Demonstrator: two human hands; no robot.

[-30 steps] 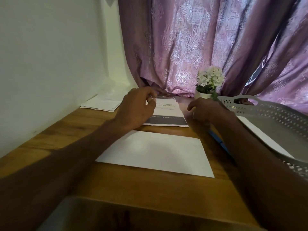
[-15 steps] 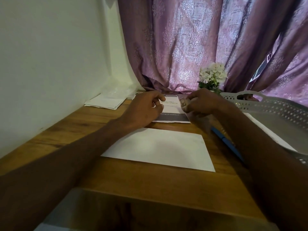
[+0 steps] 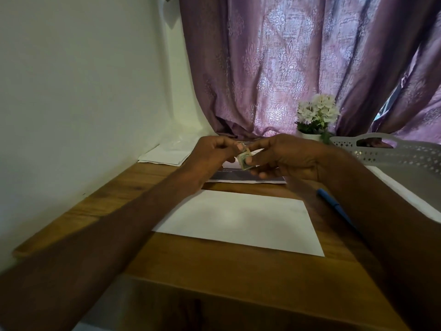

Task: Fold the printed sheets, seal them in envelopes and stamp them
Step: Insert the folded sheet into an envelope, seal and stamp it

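A plain white envelope lies flat on the wooden table in front of me. Beyond it lies a printed sheet with a dark band, mostly hidden by my hands. Both hands are raised just above that sheet. My right hand pinches a small greenish stamp between thumb and fingers. My left hand has its fingertips on the stamp's upper edge, pinching it too.
A blue pen lies right of the envelope, partly under my right forearm. A white perforated tray stands at the right. White papers lie by the left wall. A small flower pot sits before the purple curtain.
Both hands lifted off the printed sheet and came together over it. A small stamp is now held between them. The camera tilted slightly.
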